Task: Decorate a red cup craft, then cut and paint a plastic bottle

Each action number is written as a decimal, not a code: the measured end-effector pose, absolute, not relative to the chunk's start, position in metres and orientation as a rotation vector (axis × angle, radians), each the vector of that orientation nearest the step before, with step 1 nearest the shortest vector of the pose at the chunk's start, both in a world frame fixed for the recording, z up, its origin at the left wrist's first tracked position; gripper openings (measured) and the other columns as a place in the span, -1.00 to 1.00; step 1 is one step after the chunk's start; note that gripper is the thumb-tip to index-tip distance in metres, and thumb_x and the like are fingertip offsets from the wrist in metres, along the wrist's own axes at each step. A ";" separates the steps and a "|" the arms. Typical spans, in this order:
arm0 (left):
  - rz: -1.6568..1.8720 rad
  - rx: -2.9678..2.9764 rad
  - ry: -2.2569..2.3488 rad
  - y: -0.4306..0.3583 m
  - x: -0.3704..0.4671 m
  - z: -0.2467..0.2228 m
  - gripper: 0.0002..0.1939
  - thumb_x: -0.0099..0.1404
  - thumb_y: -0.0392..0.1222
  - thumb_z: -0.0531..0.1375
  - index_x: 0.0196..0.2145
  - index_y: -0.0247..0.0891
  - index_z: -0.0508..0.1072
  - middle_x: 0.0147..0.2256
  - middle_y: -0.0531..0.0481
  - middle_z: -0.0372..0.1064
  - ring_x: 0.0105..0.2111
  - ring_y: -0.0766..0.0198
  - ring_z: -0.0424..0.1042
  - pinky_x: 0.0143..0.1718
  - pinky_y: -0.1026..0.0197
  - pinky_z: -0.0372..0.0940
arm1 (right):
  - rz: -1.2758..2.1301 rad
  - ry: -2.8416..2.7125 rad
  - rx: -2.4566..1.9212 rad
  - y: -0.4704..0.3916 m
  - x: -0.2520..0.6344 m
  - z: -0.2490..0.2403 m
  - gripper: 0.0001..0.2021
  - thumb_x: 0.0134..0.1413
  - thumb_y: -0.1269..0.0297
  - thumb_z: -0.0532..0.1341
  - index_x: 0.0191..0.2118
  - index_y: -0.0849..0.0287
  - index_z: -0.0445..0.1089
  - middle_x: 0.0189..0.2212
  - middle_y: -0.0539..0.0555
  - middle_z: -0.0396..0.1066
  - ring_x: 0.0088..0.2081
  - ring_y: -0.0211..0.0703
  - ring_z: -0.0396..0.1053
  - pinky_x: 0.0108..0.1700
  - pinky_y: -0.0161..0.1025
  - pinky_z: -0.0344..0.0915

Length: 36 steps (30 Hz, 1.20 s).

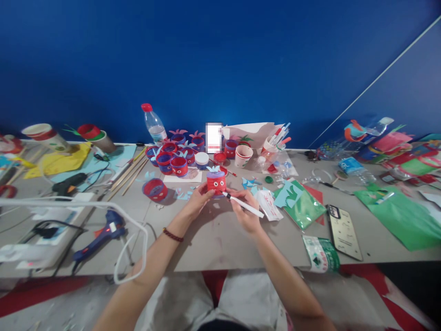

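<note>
A small red cup [212, 182] with two white eyes and light-blue paper leaves on top stands upright in the middle, above the grey table. My left hand [200, 198] is closed around its left side. In my right hand [245, 215] there is a white marker [250, 208], its dark tip pointing at the front of the cup, just below the eyes. Whether the tip touches the cup I cannot tell. A similar red and blue cup [155, 191] lies tilted to the left of my left hand. Light-blue paper scraps [248, 183] are just beyond my right hand.
Several painted cups [178, 166] stand in a cluster at the back. A hot glue gun [103, 233] and a power strip [65, 225] with looping white cable lie at left. At right are a phone [344, 233], green sheets [303, 209] and a paper cup [243, 156].
</note>
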<state>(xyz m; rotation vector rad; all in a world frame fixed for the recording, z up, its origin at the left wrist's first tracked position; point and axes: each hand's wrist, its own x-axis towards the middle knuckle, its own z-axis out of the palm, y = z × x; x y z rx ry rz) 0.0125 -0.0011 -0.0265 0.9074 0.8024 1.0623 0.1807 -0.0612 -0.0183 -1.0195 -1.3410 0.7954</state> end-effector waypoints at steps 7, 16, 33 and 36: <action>1.057 0.888 0.787 -0.001 0.013 -0.025 -0.46 -0.10 0.03 0.45 -0.16 -0.24 0.52 -0.17 -0.17 0.55 -0.16 -0.01 0.53 -0.02 -0.05 0.31 | 0.839 -1.291 -0.999 -0.061 0.180 -0.018 -0.88 0.12 0.19 0.23 -0.24 0.08 0.36 -0.10 0.17 0.52 -0.04 0.03 0.48 -0.09 -0.02 0.46; 1.063 0.888 0.793 -0.001 0.013 -0.026 -0.48 -0.09 0.01 0.45 -0.18 -0.26 0.51 -0.20 -0.16 0.55 -0.19 0.02 0.54 -0.04 -0.03 0.32 | 0.810 -1.319 -1.017 -0.060 0.180 -0.018 -0.88 0.10 0.20 0.25 -0.25 0.10 0.38 -0.11 0.16 0.53 -0.05 0.03 0.48 -0.09 -0.06 0.45; 1.078 0.854 0.783 -0.002 0.015 -0.026 -0.44 -0.11 -0.16 0.47 -0.12 -0.27 0.48 -0.09 -0.14 0.50 -0.06 0.08 0.46 0.07 0.02 0.24 | 0.933 -0.878 -1.026 -0.049 0.182 -0.010 -0.69 0.15 -0.03 0.15 -0.15 0.09 0.33 -0.34 0.05 0.51 -0.30 -0.08 0.52 -0.43 -0.22 0.44; 1.083 0.810 0.780 -0.001 0.015 -0.028 -0.47 -0.11 -0.14 0.47 -0.15 -0.27 0.48 -0.13 -0.12 0.52 -0.09 0.10 0.47 0.06 0.03 0.25 | 0.845 -0.961 -1.045 -0.050 0.182 -0.011 -0.68 0.21 -0.02 0.08 -0.12 0.10 0.34 -0.31 0.08 0.52 -0.28 -0.08 0.51 -0.40 -0.19 0.44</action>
